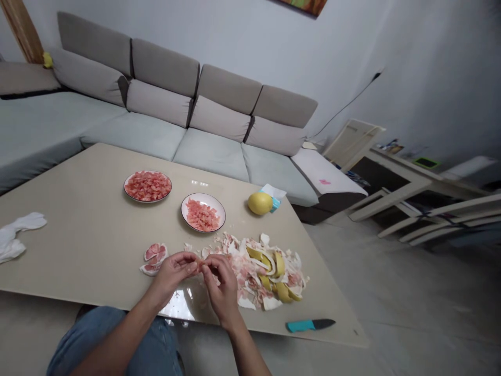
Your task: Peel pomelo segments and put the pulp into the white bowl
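Note:
My left hand (178, 271) and my right hand (220, 279) meet above the table's near edge, fingertips pinched together on a small pinkish piece of pomelo (201, 264), mostly hidden by the fingers. Beside my left hand lie pomelo wedges (155, 254) with red flesh and white pith. Right of my right hand spreads a heap of pomelo peel (270, 271), yellow-green rind mixed with white pith and pink membrane. Beyond the hands, a plate (220, 202) holds some loose pink pulp, and farther left another plate (127, 192) is piled full of it.
A whole yellow pomelo (260, 203) sits by a blue tissue pack (276, 197) at the table's far right. A knife (311, 325) with a teal handle lies near the front right edge. White cloth or tissue (19, 235) lies at the left. A grey sofa (211, 149) stands behind the table.

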The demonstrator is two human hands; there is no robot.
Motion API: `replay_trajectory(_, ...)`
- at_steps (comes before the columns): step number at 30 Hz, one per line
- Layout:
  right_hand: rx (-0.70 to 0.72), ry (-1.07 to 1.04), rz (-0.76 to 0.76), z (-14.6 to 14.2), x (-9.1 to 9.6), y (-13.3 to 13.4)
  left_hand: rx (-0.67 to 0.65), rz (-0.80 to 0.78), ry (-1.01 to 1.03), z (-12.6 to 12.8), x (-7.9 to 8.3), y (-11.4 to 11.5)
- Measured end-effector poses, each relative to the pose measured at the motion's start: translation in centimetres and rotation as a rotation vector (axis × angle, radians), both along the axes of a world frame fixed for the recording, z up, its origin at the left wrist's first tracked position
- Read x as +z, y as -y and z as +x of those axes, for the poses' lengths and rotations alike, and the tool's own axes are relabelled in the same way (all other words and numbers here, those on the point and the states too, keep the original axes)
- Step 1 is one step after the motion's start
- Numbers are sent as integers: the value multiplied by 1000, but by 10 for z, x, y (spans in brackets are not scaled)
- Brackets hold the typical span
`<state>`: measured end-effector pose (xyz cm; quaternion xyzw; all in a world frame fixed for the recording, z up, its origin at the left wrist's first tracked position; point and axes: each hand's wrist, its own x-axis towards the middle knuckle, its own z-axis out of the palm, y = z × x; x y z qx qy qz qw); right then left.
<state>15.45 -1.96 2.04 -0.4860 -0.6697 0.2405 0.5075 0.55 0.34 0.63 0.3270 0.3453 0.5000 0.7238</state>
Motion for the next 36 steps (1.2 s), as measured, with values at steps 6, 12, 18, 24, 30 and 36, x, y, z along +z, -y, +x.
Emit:
replay_trajectory(6, 7, -161, -122, -1, 0, -1, 71, -8, 5, -1, 3, -2)
replay_trajectory(12, -69, -196, -240, -7, -4, 0, 79, 80, -122, -1, 5, -4)
replay_trajectory(18, -106, -207, -282, -10, 2, 1, 0, 134, -118, -1, 3, -2)
replay_trajectory(24, -116, -50, -80, -12, -2, 4, -20, 107, -110, 0, -2, -2)
replay_trajectory(30, -82, -278, -320, -9, -1, 2, -6, 58, -135, -1, 2, -2)
replay_trajectory(36, -9, -440, -462, -6, -2, -1, 14, 53, -136, -2, -1, -3)
